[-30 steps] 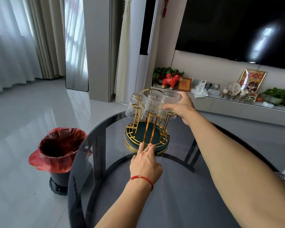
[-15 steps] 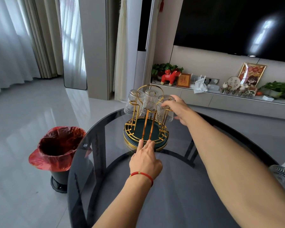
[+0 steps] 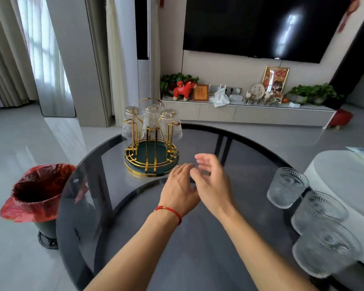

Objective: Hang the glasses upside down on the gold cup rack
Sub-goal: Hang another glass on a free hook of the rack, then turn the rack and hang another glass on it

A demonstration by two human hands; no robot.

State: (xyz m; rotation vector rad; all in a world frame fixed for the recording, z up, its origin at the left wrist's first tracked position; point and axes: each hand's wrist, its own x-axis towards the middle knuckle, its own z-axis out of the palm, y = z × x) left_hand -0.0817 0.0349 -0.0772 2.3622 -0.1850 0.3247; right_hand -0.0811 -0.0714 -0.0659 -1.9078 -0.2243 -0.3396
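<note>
Glasses (image 3: 152, 120) hang upside down on gold cup rack (image 3: 151, 156), w/ three visible on its prongs; rack stands on far-left part of round dark glass table (image 3: 198, 259), near far edge, green tray base inside gold rim; three more ribbed glasses (image 3: 287, 190) stand upright at table's right edge, close together in a row running toward near-right side, the nearest one blurred; left hand (image 3: 180, 190) w/ red string on wrist hovers over table centre, palm down, fingers loosely spread, holding nothing; right hand (image 3: 211, 183) just beside it, overlapping it from the right, fingers open and apart, also empty; both hands near rack's front rim but not touching it; table surface betw. hands and upright glasses is bare, as is near half under the forearms; left of table on grey tiled floor stands a bin w/ red bag (image 3: 38, 192), just beside table's left edge; white rounded seat (image 3: 343, 175) touches or sits v. close to right edge, cannot tell which; behind, low TV cabinet (image 3: 250, 112) along wall w/ red toy horse (image 3: 184, 90), plants, framed pictures; big dark TV (image 3: 261, 26) above; curtains (image 3: 13, 59) at left.
</note>
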